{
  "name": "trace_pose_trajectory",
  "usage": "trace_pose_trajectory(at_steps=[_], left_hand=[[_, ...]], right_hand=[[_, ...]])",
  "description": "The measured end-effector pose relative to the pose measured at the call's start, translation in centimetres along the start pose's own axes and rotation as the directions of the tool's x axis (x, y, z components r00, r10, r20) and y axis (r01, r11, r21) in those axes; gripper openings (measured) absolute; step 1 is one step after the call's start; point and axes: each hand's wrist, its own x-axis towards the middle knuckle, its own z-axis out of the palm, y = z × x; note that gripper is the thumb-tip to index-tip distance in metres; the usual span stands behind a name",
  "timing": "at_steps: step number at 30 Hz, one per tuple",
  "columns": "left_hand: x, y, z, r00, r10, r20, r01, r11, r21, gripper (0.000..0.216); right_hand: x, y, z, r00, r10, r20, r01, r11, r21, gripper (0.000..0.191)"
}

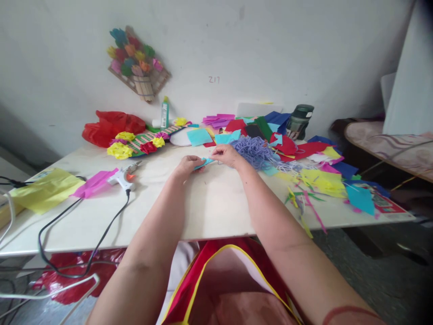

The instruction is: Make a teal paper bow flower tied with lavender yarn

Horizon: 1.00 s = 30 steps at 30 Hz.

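"Where is the blue paper piece (pixel 204 163)?"

"Between the two hands, just above the counter (pixel 216 203). The left hand (pixel 190 166) grasps one end between thumb and fingers; the right hand (pixel 227 155) pinches the other end."

"How far along is it?"

"Partly shaped, I'd judge: it looks narrow and folded or rolled, but it's too small to make out the exact form. It isn't fixed to anything."

"And what looks finished?"

"Left of the hands lies a green striped panel (pixel 137 143) with yellow, pink and red crumpled paper flowers on it. Much of its striped surface is bare, so that decoration seems only partly done."

"What's left to work with?"

"Flat blue sheets (pixel 199 136) lie just beyond the hands. A heap of purple yarn (pixel 252 151) sits just beside the right hand, with yellow paper (pixel 323 182) and cut scraps farther right. The glue gun (pixel 123 177) rests on the left, apart from both hands."

"Anything on the wall?"

"A bouquet of colourful paper flowers (pixel 135 58), looking complete."
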Motion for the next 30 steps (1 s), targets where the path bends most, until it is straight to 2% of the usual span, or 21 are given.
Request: trace_pose_trajectory(at_steps=[4, 8, 12, 16, 22, 30], left_hand=[[-0.3, 0.4, 0.2, 0.997, -0.064, 0.047, 0.061, 0.996, 0.067, 0.022], [-0.5, 0.6, 0.4, 0.988, -0.089, 0.125, 0.076, 0.992, 0.100, 0.022], [-0.8, 0.8, 0.5, 0.970, -0.098, 0.221, 0.075, 0.991, 0.108, 0.021], [-0.8, 0.7, 0.6, 0.960, -0.108, 0.258, 0.076, 0.989, 0.128, 0.016], [-0.8, 0.6, 0.7, 0.932, -0.112, 0.344, 0.075, 0.990, 0.119, 0.011], [-0.8, 0.6, 0.7, 0.882, -0.105, 0.460, 0.085, 0.994, 0.063, 0.027]], right_hand=[[0.0, -0.1, -0.2, 0.999, -0.053, 0.003, 0.053, 0.999, -0.012, 0.009], [-0.2, -0.4, -0.4, 0.998, -0.049, 0.039, 0.048, 0.999, 0.025, 0.009], [-0.4, -0.5, -0.8, 0.991, 0.026, 0.131, -0.037, 0.996, 0.085, 0.011], [-0.7, -0.3, -1.0, 0.970, 0.124, 0.209, -0.157, 0.976, 0.151, 0.012], [-0.9, -0.1, -0.8, 0.948, 0.186, 0.257, -0.243, 0.947, 0.212, 0.016], [-1.1, 0.2, -0.6, 0.907, 0.279, 0.316, -0.363, 0.898, 0.249, 0.020]])
